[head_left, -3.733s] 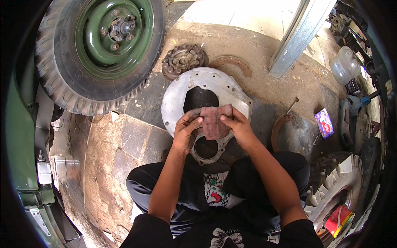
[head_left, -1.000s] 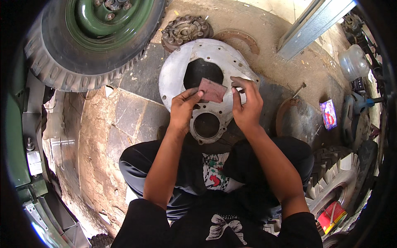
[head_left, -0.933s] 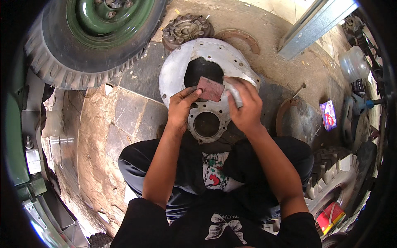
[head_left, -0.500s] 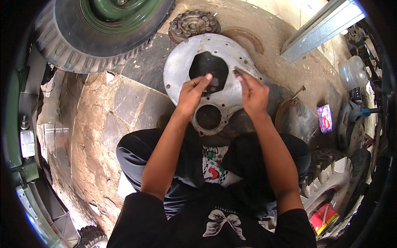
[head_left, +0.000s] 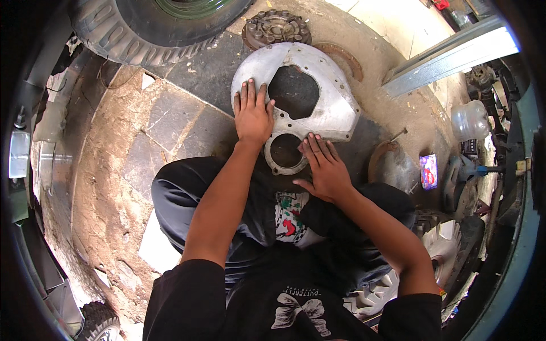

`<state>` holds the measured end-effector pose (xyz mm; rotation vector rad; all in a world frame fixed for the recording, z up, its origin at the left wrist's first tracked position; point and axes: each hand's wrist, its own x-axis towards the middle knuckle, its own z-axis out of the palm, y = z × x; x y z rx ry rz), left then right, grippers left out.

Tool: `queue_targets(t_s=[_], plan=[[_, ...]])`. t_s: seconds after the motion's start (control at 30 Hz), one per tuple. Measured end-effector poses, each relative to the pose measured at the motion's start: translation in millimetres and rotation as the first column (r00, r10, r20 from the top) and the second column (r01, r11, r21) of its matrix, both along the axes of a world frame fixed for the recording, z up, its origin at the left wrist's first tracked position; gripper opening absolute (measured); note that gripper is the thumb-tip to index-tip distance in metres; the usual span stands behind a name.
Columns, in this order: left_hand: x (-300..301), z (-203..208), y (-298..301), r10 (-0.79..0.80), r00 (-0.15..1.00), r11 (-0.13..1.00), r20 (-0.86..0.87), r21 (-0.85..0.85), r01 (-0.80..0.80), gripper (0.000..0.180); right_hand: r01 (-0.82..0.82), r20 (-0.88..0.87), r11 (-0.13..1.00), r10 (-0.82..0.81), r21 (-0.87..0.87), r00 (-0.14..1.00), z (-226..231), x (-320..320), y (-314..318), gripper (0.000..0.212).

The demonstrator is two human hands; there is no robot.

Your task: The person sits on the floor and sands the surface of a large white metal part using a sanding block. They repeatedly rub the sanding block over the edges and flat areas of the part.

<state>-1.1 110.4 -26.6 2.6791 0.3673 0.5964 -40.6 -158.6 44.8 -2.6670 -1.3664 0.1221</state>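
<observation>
A silver-grey metal bell housing (head_left: 335,108) lies flat before my crossed legs, with a large cut-out and a smaller ring at its near end. My left hand (head_left: 253,118) rests open on its left side, fingers spread flat beside the large opening. Over the right side of the small ring, my right hand (head_left: 325,167) bends down with its fingers pressed together and its thumb apart. A small reddish-brown piece (head_left: 301,147), perhaps abrasive paper, pokes out under those fingertips, against the ring's inner edge. Most of it is hidden.
A large tyre (head_left: 165,34) stands at the far left. Beyond the housing sit a bolted round clutch part (head_left: 276,27) and a rusty curved band (head_left: 344,57). To the right are a metal post (head_left: 449,59), a clear plastic bottle (head_left: 471,120), a purple packet (head_left: 429,171) and a rusty brake shoe (head_left: 382,156).
My left hand has opened and come down flat on the housing's left side. My right hand has moved from above the housing's right side down to the small ring. The view has shifted slightly.
</observation>
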Motion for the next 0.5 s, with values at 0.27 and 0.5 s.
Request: queue_targets(t_s=[0.27,0.5], plan=[[-2.1,-0.2,-2.9,0.004,0.998,1.0,-0.064,-0.006,-0.004,0.055,0.073,-0.075,0.997,-0.074,-0.015,0.994,7.1,-17.8,12.8,0.102],[-1.7,1.1,-7.4,-0.001,0.995,1.0,-0.095,0.005,0.002,0.055,0.227,-0.083,0.973,-0.223,0.046,0.971,-1.6,-28.3,31.8,0.106]])
